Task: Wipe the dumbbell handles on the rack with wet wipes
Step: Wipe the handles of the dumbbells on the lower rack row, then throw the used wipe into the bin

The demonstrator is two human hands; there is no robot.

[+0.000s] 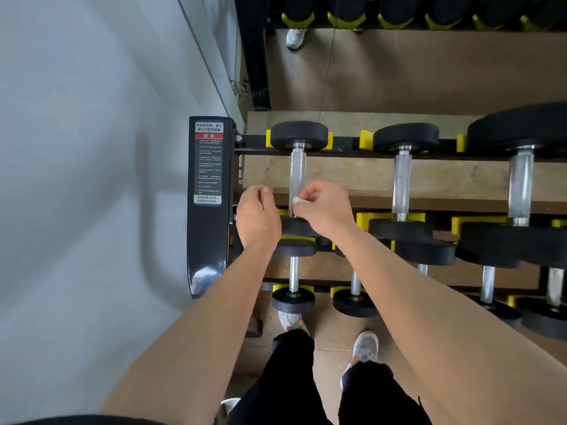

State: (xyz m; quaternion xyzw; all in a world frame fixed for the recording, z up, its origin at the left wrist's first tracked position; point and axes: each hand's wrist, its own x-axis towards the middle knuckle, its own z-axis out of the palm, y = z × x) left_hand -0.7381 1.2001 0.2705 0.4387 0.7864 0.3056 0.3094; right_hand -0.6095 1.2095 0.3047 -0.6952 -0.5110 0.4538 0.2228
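The leftmost dumbbell on the rack's top tier has a knurled steel handle [297,173] between two black heads. My right hand [325,207] pinches a small white wet wipe [299,200] against the near end of that handle. My left hand [257,213] hovers just left of the handle with its fingers curled, and nothing shows in it. Two larger dumbbells with steel handles [402,182] [520,185] lie to the right on the same tier.
The black rack upright [208,204] with a warning label stands at the left, beside a white wall. A lower tier holds smaller dumbbells [293,280]. A mirror behind reflects the rack and a shoe [296,38]. My feet stand on brown floor.
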